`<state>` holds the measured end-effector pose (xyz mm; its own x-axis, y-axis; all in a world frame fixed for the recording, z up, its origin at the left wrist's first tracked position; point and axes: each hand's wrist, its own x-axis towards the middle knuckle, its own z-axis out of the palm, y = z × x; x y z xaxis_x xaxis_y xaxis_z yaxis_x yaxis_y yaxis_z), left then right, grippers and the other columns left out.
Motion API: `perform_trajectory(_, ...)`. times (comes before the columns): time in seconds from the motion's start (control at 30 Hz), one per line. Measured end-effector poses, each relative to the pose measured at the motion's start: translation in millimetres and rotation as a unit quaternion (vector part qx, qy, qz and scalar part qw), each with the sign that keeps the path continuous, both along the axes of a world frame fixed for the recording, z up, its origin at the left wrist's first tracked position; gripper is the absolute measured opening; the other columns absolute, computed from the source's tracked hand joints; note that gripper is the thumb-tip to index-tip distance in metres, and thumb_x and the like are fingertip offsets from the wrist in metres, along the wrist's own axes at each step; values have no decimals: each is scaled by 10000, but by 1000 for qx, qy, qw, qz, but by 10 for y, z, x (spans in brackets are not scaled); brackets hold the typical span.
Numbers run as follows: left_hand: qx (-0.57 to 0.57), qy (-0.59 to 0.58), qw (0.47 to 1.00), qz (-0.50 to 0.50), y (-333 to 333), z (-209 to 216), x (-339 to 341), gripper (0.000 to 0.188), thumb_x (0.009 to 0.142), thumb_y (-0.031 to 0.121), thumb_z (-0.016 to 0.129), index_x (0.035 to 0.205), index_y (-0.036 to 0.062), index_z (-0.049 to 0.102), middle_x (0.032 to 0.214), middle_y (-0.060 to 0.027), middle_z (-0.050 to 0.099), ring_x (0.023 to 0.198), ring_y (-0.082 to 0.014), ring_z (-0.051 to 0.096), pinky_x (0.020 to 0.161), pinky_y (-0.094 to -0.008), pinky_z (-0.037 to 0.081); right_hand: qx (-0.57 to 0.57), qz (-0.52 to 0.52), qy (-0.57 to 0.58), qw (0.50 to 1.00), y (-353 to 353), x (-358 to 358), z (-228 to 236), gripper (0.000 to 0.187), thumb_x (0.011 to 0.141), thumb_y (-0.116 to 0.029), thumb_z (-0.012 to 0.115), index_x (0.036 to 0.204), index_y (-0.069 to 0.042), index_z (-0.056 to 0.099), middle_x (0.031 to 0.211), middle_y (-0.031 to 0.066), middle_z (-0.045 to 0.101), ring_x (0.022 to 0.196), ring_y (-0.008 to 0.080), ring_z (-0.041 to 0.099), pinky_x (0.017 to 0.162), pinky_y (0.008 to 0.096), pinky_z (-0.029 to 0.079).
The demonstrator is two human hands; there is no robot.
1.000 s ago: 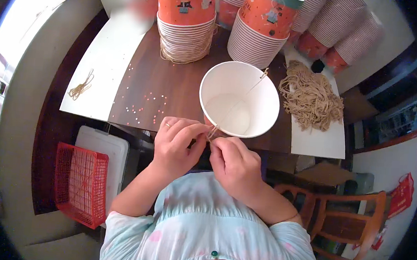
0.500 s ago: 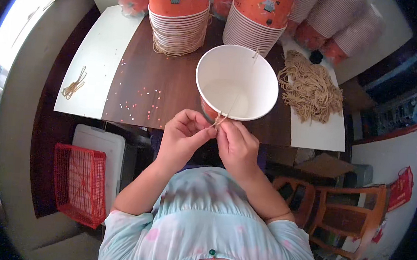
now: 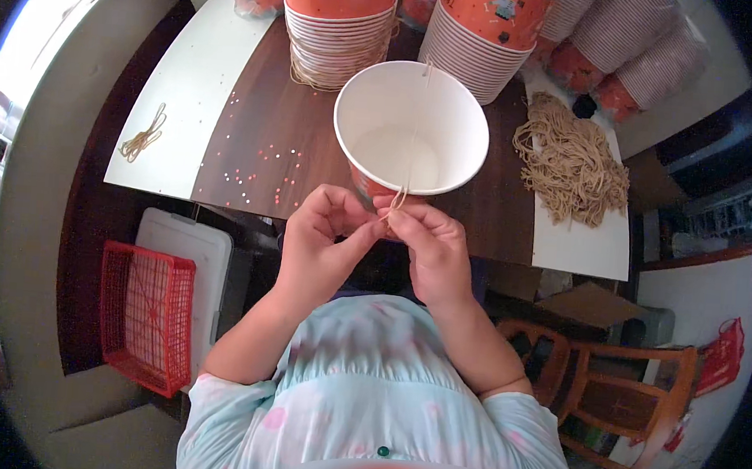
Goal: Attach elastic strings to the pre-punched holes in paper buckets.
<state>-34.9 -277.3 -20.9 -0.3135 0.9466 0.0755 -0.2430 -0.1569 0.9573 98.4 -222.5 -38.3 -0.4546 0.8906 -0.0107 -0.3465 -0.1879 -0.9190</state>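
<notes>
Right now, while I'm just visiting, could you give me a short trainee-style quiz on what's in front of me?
1. Multiple choice: where is the big tangled cord pile relative to the open bucket with the white inside? (a) to its left (b) to its right (c) inside it
2. True or false: the plastic basket at the left, below the table, is blue.
3. Short answer: what is at the meeting fingertips of the left hand and right hand?

Key:
1. b
2. False; it is red.
3. A thin cord, by the bucket's near rim.
</notes>
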Motion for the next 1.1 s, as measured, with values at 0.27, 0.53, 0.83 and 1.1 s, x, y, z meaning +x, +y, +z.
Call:
perform_trajectory(0.27, 35, 202, 975, 81, -28, -26, 66, 134, 796, -28, 651, 882, 12, 556, 839, -59, 640, 756, -131, 641, 718, -246, 501, -170, 39, 71, 982, 2, 7, 23, 206, 892, -179, 570, 1017, -57, 679, 1032, 47, 671, 904, 115, 594, 814, 286, 427)
perform_trajectory(0.53, 69, 401, 904, 134, -27, -62, 61, 135, 756, -43, 677, 874, -4, 626, 834, -99, 671, 749, -141, 655, 680, -254, 516, -225, 31, 109, 968, -22, -29, -3, 213, 868, -239, 615, 990, -79, 686, 931, 6, 683, 818, 82, 592, 700, 228, 400)
perform_trajectory(0.83, 35, 342, 930, 130, -13, 28, 123, 145, 744, -1, 699, 883, 2, 658, 823, -98, 687, 734, -151, 665, 680, -264, 523, -190, -10, 28, 981, -51, -17, 30, 223, 896, -201, 569, 1014, -45, 677, 962, 19, 665, 840, 92, 570, 760, 262, 423)
perform_trajectory(1.1, 40, 351, 929, 108, 14, -54, 97, 131, 749, 17, 707, 860, -6, 641, 810, -100, 682, 718, -135, 672, 673, -238, 520, -83, -60, -4, 995, -100, -63, 73, 193, 877, -164, 600, 979, -26, 688, 964, 31, 663, 841, 79, 555, 748, 227, 411)
